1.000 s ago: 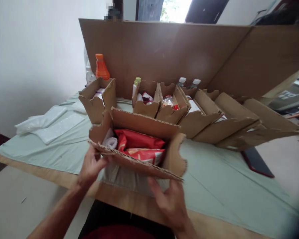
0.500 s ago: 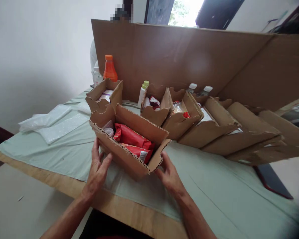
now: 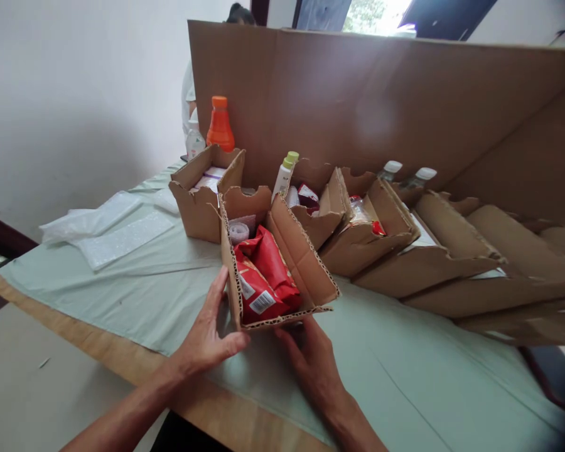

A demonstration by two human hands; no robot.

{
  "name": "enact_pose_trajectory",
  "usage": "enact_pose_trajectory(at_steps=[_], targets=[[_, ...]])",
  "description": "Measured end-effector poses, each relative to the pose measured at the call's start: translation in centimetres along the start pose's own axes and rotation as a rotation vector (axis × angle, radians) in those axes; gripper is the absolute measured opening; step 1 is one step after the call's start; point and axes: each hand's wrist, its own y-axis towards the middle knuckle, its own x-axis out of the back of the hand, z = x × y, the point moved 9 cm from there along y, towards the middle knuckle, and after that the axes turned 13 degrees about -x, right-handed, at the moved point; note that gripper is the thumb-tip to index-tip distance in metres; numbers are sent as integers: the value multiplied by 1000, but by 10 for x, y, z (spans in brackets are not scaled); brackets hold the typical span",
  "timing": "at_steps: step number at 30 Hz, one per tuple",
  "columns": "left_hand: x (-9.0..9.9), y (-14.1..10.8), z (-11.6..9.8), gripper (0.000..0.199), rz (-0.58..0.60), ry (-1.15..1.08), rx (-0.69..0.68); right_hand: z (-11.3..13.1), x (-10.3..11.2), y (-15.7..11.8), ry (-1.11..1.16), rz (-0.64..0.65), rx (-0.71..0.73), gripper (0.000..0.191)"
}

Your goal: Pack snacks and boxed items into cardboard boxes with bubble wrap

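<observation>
In front of me is an open cardboard box (image 3: 306, 254), its near end turned toward me. Inside lie red packets (image 3: 268, 276) with a barcode label and a small roll of bubble wrap (image 3: 238, 233). My left hand (image 3: 211, 326) grips the box's left side near the front corner, thumb toward the near end. Under the front edge, my right hand (image 3: 311, 351) holds the near end; some of its fingertips are hidden by the box.
Several cardboard bins (image 3: 376, 232) with goods line the back right; another bin (image 3: 195, 207) stands behind left. Bubble wrap sheets (image 3: 122, 235) lie on the cloth at left. An orange bottle (image 3: 220, 129) stands before a tall cardboard panel (image 3: 334, 94). A person (image 3: 240, 14) is partly visible behind it.
The box has turned so its near end faces me more squarely, and the red packets have shifted in it. My right hand has moved from the right end to beneath the front edge.
</observation>
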Motion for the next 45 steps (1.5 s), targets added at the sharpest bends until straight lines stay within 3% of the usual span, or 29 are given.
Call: enact_pose_trajectory(at_steps=[3, 7, 11, 14, 17, 20, 25, 30, 34, 36, 38, 42, 44, 45], targets=[[6, 9, -2, 81, 99, 100, -11, 15, -4, 7, -86, -20, 113, 14], [19, 33, -3, 54, 88, 131, -5, 25, -18, 25, -116, -30, 201, 12], [36, 65, 7, 34, 73, 384, 54, 20, -33, 48, -98, -42, 233, 39], [55, 94, 16, 28, -1, 679, 106, 13, -39, 56, -88, -38, 245, 49], [61, 109, 21, 28, -104, 781, 120, 8, -39, 55, -82, -26, 243, 46], [44, 106, 20, 32, -117, 714, 79, 8, -37, 51, -78, -13, 242, 37], [4, 105, 23, 26, 15, 539, 18, 11, -37, 51, -67, 11, 257, 26], [-10, 135, 52, 24, 45, 465, 9, 13, -36, 52, -59, 16, 247, 25], [-27, 135, 64, 32, 84, 443, -24, 14, -36, 51, -63, 18, 244, 26], [-27, 126, 53, 29, 107, 449, -70, 14, -35, 52, -65, 11, 248, 26], [-11, 119, 27, 25, 91, 472, -138, 14, -35, 52, -63, 5, 256, 25], [61, 127, -54, 38, -147, 775, -473, 12, -37, 54, -62, 3, 276, 23], [88, 144, -77, 49, -183, 989, -580, 11, -38, 55, -61, 6, 275, 22], [96, 156, -78, 49, -143, 1067, -587, 11, -38, 56, -59, 6, 272, 22]])
